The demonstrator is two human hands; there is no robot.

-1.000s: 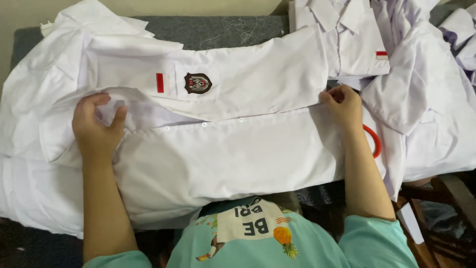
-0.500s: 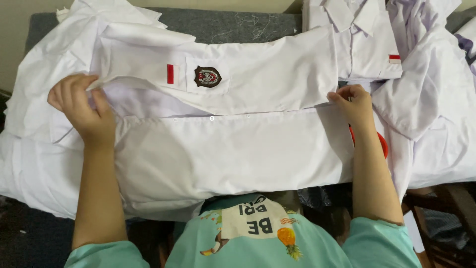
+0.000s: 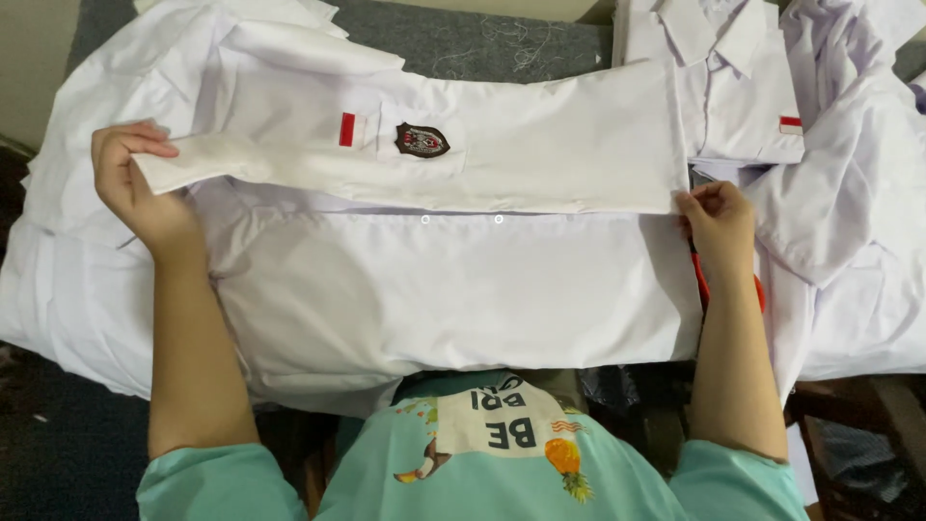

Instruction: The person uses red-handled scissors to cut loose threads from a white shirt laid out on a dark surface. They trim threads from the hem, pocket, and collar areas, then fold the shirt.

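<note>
Grey felt-like table covering point(image 3: 502, 43) is showing behind heaped white cotton as your left hand point(image 3: 135, 188) and right hand point(image 3: 716, 224) are pinching opposite ends of one smooth, badge-bearing white shirt point(image 3: 463, 260), folded lengthwise before you.

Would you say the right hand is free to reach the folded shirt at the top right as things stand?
Probably not yet: the right hand is pinching the shirt edge. The folded shirt lies uncovered just beyond it, so nothing else is in the way.
</note>
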